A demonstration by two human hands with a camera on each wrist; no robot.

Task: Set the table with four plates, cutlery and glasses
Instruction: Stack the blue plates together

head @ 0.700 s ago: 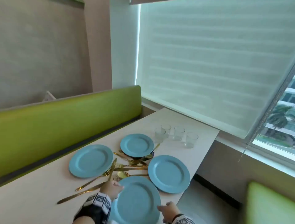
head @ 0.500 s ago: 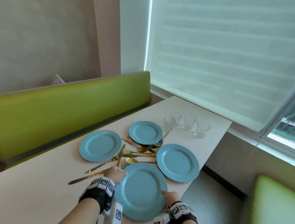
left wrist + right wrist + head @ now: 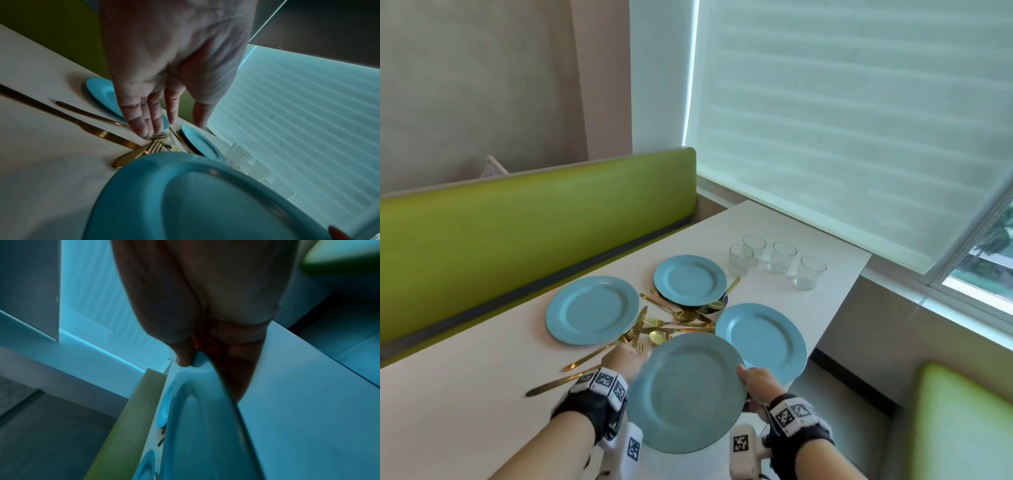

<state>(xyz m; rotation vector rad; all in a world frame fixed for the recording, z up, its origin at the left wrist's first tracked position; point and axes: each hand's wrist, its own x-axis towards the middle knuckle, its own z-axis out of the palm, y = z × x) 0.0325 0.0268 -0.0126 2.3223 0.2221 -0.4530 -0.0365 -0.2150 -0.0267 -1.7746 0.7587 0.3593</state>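
A blue plate (image 3: 685,394) hangs tilted above the near edge of the table. My right hand (image 3: 755,378) pinches its right rim, thumb on top (image 3: 185,360) and fingers underneath. My left hand (image 3: 625,359) is at the plate's left rim with its fingers straight (image 3: 156,113), over the fork tines. Three more blue plates (image 3: 592,310) (image 3: 690,280) (image 3: 762,341) lie on the table around a heap of gold cutlery (image 3: 674,318). A gold knife (image 3: 558,383) lies left of my left wrist. Several clear glasses (image 3: 777,260) stand at the far end.
The pale table (image 3: 465,411) runs alongside a green bench back (image 3: 517,233) on the left. Its right edge drops to the floor. Another green seat (image 3: 962,428) is at the lower right. A window with a white blind (image 3: 842,137) is behind the glasses.
The near plate has come up off the table and tilted toward me in my right hand. My left hand has moved from the plate's rim to beside it.
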